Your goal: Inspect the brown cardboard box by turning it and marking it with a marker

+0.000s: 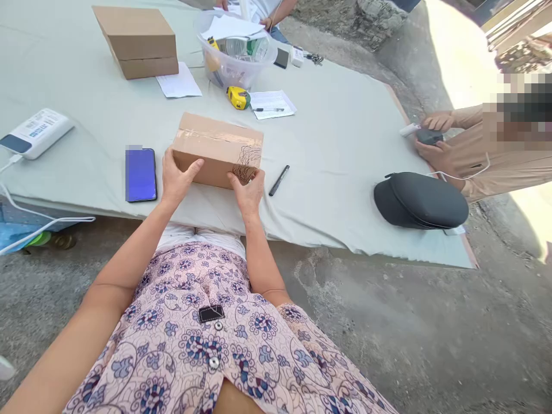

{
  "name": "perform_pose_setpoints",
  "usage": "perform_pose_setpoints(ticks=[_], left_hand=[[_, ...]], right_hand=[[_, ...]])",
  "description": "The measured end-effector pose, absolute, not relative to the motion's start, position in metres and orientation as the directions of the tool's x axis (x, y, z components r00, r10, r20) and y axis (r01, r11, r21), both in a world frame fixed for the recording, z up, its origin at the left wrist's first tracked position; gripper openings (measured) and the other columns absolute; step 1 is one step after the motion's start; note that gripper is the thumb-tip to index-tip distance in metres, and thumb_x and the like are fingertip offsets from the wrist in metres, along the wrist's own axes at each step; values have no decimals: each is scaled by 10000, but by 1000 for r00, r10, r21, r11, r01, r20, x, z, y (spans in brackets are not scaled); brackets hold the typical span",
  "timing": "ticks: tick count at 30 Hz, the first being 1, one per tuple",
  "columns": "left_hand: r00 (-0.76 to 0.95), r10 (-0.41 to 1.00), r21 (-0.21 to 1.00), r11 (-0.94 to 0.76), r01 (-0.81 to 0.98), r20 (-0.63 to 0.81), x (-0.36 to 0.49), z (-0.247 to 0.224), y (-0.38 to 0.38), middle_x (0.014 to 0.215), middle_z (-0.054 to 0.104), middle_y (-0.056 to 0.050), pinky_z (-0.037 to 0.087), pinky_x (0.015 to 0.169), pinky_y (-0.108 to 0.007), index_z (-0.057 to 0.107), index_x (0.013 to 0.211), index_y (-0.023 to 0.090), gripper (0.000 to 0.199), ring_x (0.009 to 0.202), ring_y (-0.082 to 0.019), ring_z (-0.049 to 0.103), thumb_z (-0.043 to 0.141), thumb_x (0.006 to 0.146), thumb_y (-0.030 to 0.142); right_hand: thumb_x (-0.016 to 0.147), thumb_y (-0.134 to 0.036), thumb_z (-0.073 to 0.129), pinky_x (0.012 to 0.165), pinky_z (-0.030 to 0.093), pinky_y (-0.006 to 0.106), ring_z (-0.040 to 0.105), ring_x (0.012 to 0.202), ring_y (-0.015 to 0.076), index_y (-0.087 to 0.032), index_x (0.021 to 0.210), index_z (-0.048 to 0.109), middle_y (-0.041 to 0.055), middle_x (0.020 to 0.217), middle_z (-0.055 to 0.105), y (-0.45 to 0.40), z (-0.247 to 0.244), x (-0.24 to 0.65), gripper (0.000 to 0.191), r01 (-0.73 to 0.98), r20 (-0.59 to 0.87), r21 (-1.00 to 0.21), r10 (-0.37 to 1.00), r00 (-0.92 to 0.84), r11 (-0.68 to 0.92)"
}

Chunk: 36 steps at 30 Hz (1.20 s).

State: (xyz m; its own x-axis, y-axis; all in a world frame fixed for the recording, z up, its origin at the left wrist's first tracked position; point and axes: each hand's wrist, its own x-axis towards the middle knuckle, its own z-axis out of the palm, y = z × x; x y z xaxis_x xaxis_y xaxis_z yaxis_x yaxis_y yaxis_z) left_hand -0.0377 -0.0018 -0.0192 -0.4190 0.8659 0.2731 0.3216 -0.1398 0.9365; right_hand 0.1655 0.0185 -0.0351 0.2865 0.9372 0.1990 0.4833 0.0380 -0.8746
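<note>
A closed brown cardboard box rests near the front edge of the cloth-covered table, with clear tape along its top and black scribbled lines at its right end. My left hand grips its left end, thumb on the front face. At the right front corner, my right hand holds the box with the thumb on the front face and fingers round the side. A black pen lies just right of my right hand. To the left of my left hand is a phone with a blue screen.
Another cardboard box stands at the back left. Behind the held box are a plastic tub, a yellow tape measure and a notepad. A white power bank lies left, a black case right. Two people are at the table.
</note>
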Motion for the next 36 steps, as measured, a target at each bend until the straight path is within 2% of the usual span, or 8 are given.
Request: perform_pose_setpoints(ticks=[3,8,12,15,20,26,33,36], left_hand=[[-471,835,926,-114,361,286,-41,-17,-3,1296,630,-122,475,1107,-481,558,1281,236,797,1268,-313,584,820,701,717],[-453,845,923,-113,368,284,-48,-4,-4,1206,688,-101,505,1064,-466,637,1232,229,655,1145,-288,641,692,823,737],[-447,852,935,-124,333,272,-52,-3,-1,1194,707,-92,523,1049,-443,660,1227,223,630,1089,-267,660,672,846,723],[-417,866,935,-143,324,276,-53,-10,1,1296,679,-98,500,1098,-456,621,1317,234,652,1168,-280,645,730,834,658],[-398,890,925,-65,375,224,-46,-21,-4,1496,569,-119,399,1214,-528,447,1515,274,939,1417,-363,501,888,707,456],[-362,921,958,-37,283,142,-36,-25,-13,1589,493,-135,399,1230,-507,265,1603,281,1130,1470,-344,478,898,667,301],[-441,891,993,-117,15,112,-21,-24,-14,1550,517,-142,447,1211,-436,384,1481,247,967,1444,-298,517,888,698,503],[-415,910,975,-97,-201,5,-11,-25,-19,1532,512,-161,604,1016,-423,419,1384,241,897,1396,-316,553,862,694,604]], right_hand=[[718,-692,764,926,535,407,631,964,224,-209,1002,537,57,1024,655,19,-22,168,604,495,184,-869,938,295,15],[919,-690,509,828,527,315,602,838,158,-230,925,552,17,928,661,16,-10,175,462,452,309,-877,913,268,164],[873,-647,619,805,547,317,631,930,178,-213,1091,586,69,1088,674,15,-13,177,486,456,338,-866,912,232,205],[773,-609,758,883,564,370,632,1046,220,-204,1209,566,104,1212,650,17,-20,176,625,480,312,-856,931,189,190],[689,-538,848,1098,493,499,582,1249,298,-175,1328,512,157,1348,603,20,-34,168,807,501,294,-851,933,206,157],[702,-469,849,1174,437,574,524,1379,346,-183,1478,422,184,1439,569,15,-36,157,931,542,331,-824,916,228,163],[888,-474,731,1208,447,546,567,1395,296,-268,1549,354,145,1498,579,11,8,163,789,631,670,-608,738,81,482],[965,-473,635,1191,485,515,605,1371,271,-267,1540,375,131,1450,629,17,25,170,663,591,731,-547,683,-8,592]])
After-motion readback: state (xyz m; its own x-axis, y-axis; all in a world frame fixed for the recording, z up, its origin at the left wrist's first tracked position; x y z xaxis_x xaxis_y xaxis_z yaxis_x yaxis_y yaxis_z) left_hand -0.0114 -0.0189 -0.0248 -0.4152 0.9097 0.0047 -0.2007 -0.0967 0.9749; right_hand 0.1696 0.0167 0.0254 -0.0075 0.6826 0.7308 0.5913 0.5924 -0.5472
